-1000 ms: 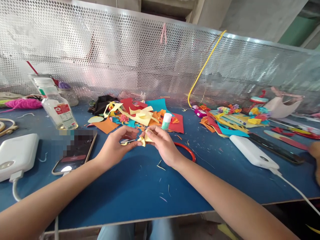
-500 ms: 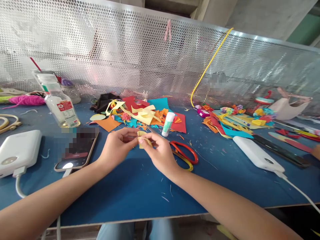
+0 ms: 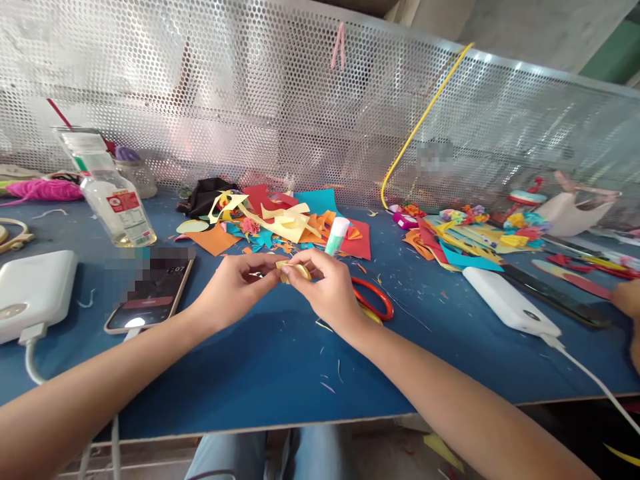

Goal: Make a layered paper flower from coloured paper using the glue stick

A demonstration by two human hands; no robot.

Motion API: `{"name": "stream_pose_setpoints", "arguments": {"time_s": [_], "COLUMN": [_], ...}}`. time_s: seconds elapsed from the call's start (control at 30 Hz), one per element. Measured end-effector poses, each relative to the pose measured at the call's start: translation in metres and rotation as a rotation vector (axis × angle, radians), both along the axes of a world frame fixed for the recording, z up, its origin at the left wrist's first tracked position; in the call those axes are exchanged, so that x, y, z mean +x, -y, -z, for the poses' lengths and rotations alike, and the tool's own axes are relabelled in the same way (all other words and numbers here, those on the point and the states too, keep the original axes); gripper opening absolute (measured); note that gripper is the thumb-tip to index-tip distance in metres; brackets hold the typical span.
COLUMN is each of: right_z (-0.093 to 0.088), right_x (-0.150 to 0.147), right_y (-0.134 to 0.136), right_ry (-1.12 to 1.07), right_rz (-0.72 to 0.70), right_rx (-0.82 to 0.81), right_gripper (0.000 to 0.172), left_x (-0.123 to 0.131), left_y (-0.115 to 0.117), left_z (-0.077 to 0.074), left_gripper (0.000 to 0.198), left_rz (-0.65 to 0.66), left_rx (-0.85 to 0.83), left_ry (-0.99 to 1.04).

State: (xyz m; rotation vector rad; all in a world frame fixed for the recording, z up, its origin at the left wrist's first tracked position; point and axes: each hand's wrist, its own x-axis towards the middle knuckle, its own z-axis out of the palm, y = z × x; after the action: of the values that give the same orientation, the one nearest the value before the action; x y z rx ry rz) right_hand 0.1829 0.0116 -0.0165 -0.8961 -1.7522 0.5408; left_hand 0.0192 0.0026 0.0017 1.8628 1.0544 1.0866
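Note:
Both hands meet over the middle of the blue table, pinching one small folded piece of yellow paper (image 3: 299, 271). My left hand (image 3: 240, 283) is closed, its fingertips on the paper's left end. My right hand (image 3: 327, 287) is closed too, thumb and fingers pressed on the curled right part. Just behind the right hand stands a glue stick (image 3: 338, 235), white with a green band. Red and yellow scissors (image 3: 376, 299) lie to the right of that hand, partly hidden by it. Coloured paper scraps (image 3: 280, 223) are heaped beyond the hands.
On the left are a phone (image 3: 157, 293), a white power bank (image 3: 37, 293) and a clear bottle (image 3: 120, 207). A second power bank (image 3: 510, 303) with its cable lies right. Another person's hand (image 3: 625, 298) shows at the right edge. A perforated metal panel (image 3: 280, 100) bounds the back.
My hands have turned the yellow paper, which now looks flatter and more covered by the fingers. The right hand has shifted slightly right, covering more of the scissors. More of the other person's hand shows.

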Motion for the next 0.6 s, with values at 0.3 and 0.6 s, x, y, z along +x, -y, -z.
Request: {"name": "stream_pose_setpoints", "arguments": {"time_s": [0.3,0.6], "right_z": [0.0016,-0.0022], "right_x": [-0.0018,0.0065], "right_y": [0.0009,-0.0074], "right_ry": [-0.143,0.021], "right_rz": [-0.128,-0.029], "right_rx": [-0.203,-0.047], "right_gripper": [0.019,0.013], "left_x": [-0.0017,0.0008], "left_y": [-0.0049,-0.0008], "left_z": [0.0048,0.0003], "left_gripper": [0.032,0.042], "left_rz": [0.076,-0.082], "left_rx": [-0.024,-0.131], "left_ry": [0.039,0.056]}}
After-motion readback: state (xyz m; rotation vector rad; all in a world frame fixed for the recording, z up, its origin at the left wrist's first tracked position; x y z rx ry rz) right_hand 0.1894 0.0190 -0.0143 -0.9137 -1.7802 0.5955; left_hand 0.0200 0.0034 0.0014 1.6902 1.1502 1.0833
